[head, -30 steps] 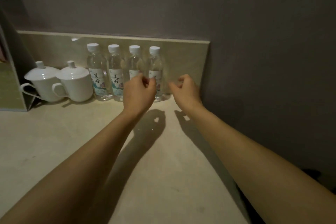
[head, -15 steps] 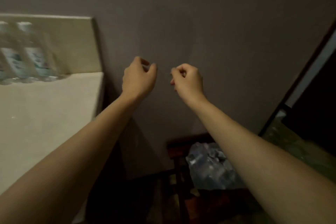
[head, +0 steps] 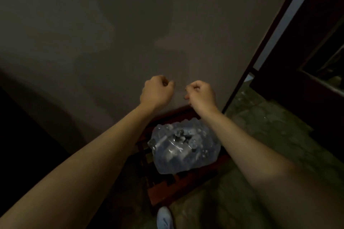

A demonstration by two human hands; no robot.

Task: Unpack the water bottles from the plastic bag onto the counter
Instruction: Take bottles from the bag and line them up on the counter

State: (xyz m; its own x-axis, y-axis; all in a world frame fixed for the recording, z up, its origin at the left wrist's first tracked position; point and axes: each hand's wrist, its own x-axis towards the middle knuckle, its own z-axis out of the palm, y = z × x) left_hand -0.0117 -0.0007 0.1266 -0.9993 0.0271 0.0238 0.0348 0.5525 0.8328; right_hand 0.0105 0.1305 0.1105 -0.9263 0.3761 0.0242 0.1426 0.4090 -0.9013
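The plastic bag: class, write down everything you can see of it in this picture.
The plastic bag is clear, bluish and crinkled, bulging with what look like bottles, though blur hides their details. Its top is bunched and dented, with glints on the film. It sits low down on a dark red slatted stand by the wall, below and between the person's forearms. Neither the left hand nor the right hand touches it; both are raised above it with fingers curled, holding nothing.
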